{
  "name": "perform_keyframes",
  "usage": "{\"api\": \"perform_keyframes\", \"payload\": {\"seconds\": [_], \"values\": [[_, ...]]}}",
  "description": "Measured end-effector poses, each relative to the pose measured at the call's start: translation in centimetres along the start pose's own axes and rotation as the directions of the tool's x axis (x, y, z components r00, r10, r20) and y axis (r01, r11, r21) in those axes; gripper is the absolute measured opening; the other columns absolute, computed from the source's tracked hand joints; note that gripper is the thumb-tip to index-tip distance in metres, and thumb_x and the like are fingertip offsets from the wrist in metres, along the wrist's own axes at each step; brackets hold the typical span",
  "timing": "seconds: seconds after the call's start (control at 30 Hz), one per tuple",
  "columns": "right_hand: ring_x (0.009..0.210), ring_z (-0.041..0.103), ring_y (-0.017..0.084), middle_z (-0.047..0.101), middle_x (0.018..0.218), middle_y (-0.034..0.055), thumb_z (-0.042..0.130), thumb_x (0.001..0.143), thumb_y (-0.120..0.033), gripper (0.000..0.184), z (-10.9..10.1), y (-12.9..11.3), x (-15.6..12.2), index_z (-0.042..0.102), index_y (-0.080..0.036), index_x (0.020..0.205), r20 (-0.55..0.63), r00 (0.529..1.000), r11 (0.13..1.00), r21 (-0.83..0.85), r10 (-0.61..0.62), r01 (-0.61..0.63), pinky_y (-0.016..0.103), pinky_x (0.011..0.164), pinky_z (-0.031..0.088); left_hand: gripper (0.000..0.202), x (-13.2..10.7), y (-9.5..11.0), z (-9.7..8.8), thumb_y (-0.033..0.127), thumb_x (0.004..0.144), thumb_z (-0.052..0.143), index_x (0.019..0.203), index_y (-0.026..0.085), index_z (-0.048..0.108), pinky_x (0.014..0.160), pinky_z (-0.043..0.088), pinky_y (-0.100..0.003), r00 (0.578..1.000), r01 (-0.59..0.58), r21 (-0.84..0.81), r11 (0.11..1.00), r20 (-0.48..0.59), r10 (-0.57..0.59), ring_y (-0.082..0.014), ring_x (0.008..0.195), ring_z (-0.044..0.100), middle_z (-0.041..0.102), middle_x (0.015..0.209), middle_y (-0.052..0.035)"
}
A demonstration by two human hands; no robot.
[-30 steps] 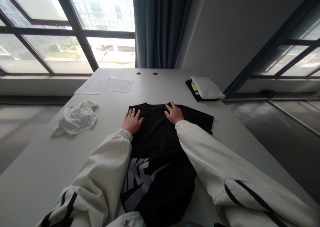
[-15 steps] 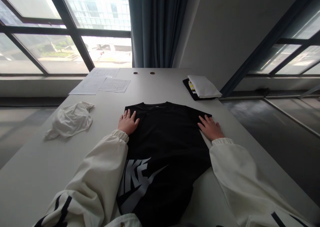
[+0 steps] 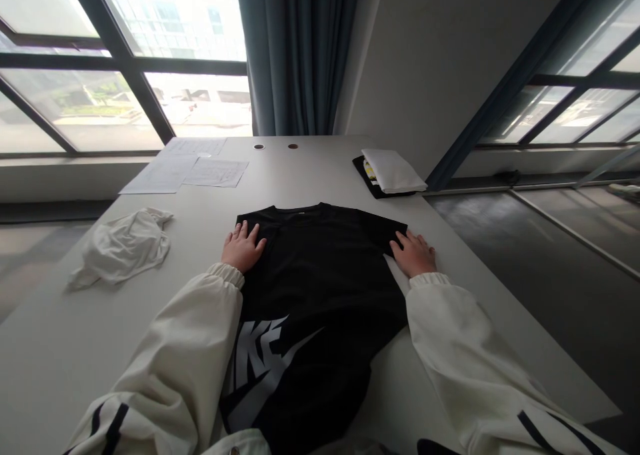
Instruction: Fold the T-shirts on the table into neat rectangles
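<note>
A black T-shirt [image 3: 320, 275] with a large grey printed logo lies spread on the white table [image 3: 290, 178], its neckline pointing away from me. My left hand [image 3: 243, 247] rests flat on the left sleeve area, fingers spread. On the other side, my right hand [image 3: 414, 252] lies at the edge of the right sleeve, its fingers stretched out and touching the cloth and the table. The lower part of the shirt bunches toward my body and its hem is partly hidden by my left sleeve and the frame's bottom edge.
A crumpled white cloth [image 3: 125, 247] lies to the left. Printed paper sheets [image 3: 215, 173] are at the far left. Folded white fabric [image 3: 395, 171] sits on a folded black garment [image 3: 367, 178] at the far right. A blue curtain [image 3: 300, 55] hangs behind the table.
The whole view has shifted slightly, so things appear farther left. My right hand has slid a little outward along the right sleeve's edge; my left hand stays on the shirt.
</note>
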State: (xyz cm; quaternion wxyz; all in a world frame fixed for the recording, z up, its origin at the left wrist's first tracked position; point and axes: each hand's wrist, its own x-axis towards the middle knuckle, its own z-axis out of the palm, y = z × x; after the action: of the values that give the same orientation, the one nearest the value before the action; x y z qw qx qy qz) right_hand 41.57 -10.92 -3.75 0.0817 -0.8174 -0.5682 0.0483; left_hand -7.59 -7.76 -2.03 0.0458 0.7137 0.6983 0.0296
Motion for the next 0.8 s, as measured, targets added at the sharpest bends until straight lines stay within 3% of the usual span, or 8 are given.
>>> {"api": "perform_keyframes", "payload": {"seconds": [0.1, 0.2, 0.3, 0.37, 0.47, 0.6, 0.7, 0.8], "values": [[0.161, 0.017, 0.044, 0.027, 0.176, 0.0097, 0.025, 0.105, -0.058, 0.071, 0.3, 0.3, 0.3, 0.04, -0.025, 0.166, 0.027, 0.998, 0.998, 0.021, 0.056, -0.056, 0.077, 0.123, 0.016, 0.072, -0.1, 0.1, -0.2, 0.06, 0.107, 0.033, 0.168, 0.024, 0.033, 0.131, 0.022, -0.052, 1.0, 0.001, 0.002, 1.0, 0.008, -0.001, -0.0326, 0.164, 0.019, 0.021, 0.177, -0.0129], [0.162, 0.014, 0.045, 0.022, 0.177, 0.0151, 0.026, 0.104, -0.059, 0.077, 0.4, 0.7, 0.7, 0.033, -0.018, 0.168, 0.028, 0.994, 0.994, 0.034, 0.108, -0.109, 0.074, 0.125, 0.014, 0.071, -0.2, 0.1, -0.4, 0.06, 0.107, 0.033, 0.168, 0.024, 0.033, 0.131, 0.021, -0.052, 1.0, -0.002, -0.005, 1.0, 0.009, 0.002, -0.0327, 0.164, 0.019, 0.021, 0.177, -0.0132], [0.161, 0.015, 0.046, 0.022, 0.175, 0.02, 0.03, 0.102, -0.06, 0.079, 0.5, 1.0, 1.0, 0.037, -0.015, 0.166, 0.002, 0.994, 0.993, 0.044, 0.108, -0.108, 0.074, 0.124, 0.015, 0.071, -0.2, 0.1, -0.3, 0.06, 0.106, 0.033, 0.168, 0.025, 0.034, 0.131, 0.022, -0.052, 1.0, -0.006, -0.01, 1.0, 0.008, 0.006, -0.0325, 0.164, 0.019, 0.022, 0.177, -0.0127], [0.161, 0.016, 0.046, 0.026, 0.175, 0.018, 0.032, 0.102, -0.058, 0.074, 0.5, 1.1, 1.1, 0.044, -0.018, 0.163, -0.014, 0.997, 0.997, 0.045, 0.07, -0.07, 0.075, 0.123, 0.017, 0.072, -0.1, 0.0, -0.2, 0.061, 0.106, 0.033, 0.168, 0.025, 0.033, 0.13, 0.022, -0.053, 1.0, -0.01, -0.01, 1.0, 0.008, 0.01, -0.0324, 0.164, 0.019, 0.022, 0.177, -0.0123], [0.156, 0.03, 0.042, 0.043, 0.167, 0.0145, 0.039, 0.101, -0.048, 0.061, 0.4, 1.0, 1.0, 0.06, -0.02, 0.15, -0.086, 0.996, 0.998, 0.056, -0.011, 0.015, 0.069, 0.124, 0.025, 0.072, -0.1, 0.0, -0.1, 0.061, 0.106, 0.032, 0.168, 0.025, 0.033, 0.13, 0.022, -0.053, 1.0, -0.009, -0.006, 1.0, 0.008, 0.009, -0.0325, 0.164, 0.019, 0.021, 0.177, -0.0121], [0.131, 0.06, 0.033, 0.07, 0.134, 0.0189, 0.049, 0.092, -0.033, 0.042, 0.0, 0.9, 0.9, 0.077, -0.015, 0.118, -0.248, 0.959, 0.98, 0.109, -0.135, 0.166, 0.05, 0.121, 0.039, 0.071, -0.1, 0.1, -0.2, 0.06, 0.106, 0.033, 0.168, 0.025, 0.034, 0.131, 0.021, -0.052, 1.0, -0.006, -0.005, 1.0, 0.012, 0.006, -0.0321, 0.164, 0.018, 0.021, 0.177, -0.0125], [0.117, 0.066, 0.035, 0.075, 0.118, 0.0202, 0.051, 0.09, -0.035, 0.037, -0.5, 0.5, 0.8, 0.075, -0.015, 0.109, -0.31, 0.949, 0.975, 0.186, -0.064, 0.126, 0.049, 0.111, 0.047, 0.071, -0.1, 0.1, -0.2, 0.06, 0.106, 0.034, 0.168, 0.025, 0.034, 0.13, 0.022, -0.053, 1.0, -0.008, -0.003, 1.0, 0.006, 0.008, -0.0322, 0.164, 0.019, 0.022, 0.177, -0.0117], [0.11, 0.07, 0.035, 0.076, 0.116, 0.0204, 0.049, 0.092, -0.038, 0.043, -1.0, -0.2, 0.3, 0.067, -0.016, 0.124, -0.321, 0.946, 0.951, 0.304, 0.047, 0.056, 0.048, 0.1, 0.053, 0.071, -0.2, 0.0, -0.1, 0.06, 0.106, 0.034, 0.168, 0.025, 0.035, 0.13, 0.022, -0.053, 1.0, -0.009, -0.005, 1.0, 0.004, 0.009, -0.0322, 0.164, 0.019, 0.022, 0.177, -0.0117]]}}
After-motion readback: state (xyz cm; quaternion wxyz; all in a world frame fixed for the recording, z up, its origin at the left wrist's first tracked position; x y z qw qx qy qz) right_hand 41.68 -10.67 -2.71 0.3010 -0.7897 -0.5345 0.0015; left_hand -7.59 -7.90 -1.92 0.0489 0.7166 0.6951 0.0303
